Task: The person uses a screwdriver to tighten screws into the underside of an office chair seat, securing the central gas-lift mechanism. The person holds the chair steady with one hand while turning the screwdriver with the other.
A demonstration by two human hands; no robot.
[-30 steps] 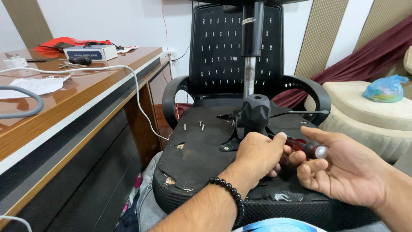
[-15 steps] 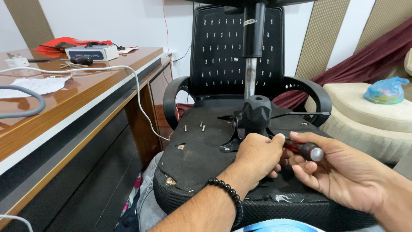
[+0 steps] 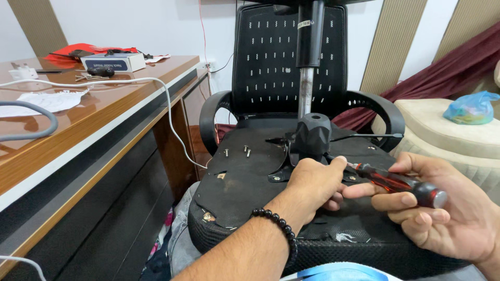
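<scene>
Upturned chair seat (image 3: 250, 187) w/ loose screws (image 3: 247, 151).

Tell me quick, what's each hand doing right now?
Left hand: closed, fingers at the screwdriver's shaft end.
Right hand: closed on the red and black screwdriver handle.

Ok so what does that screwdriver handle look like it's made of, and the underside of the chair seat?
The screwdriver handle looks like glossy translucent red plastic with black stripes; it catches light. The chair seat underside looks like thin matte black fabric, torn at the edges, with bare metal screws standing up from it.
</scene>
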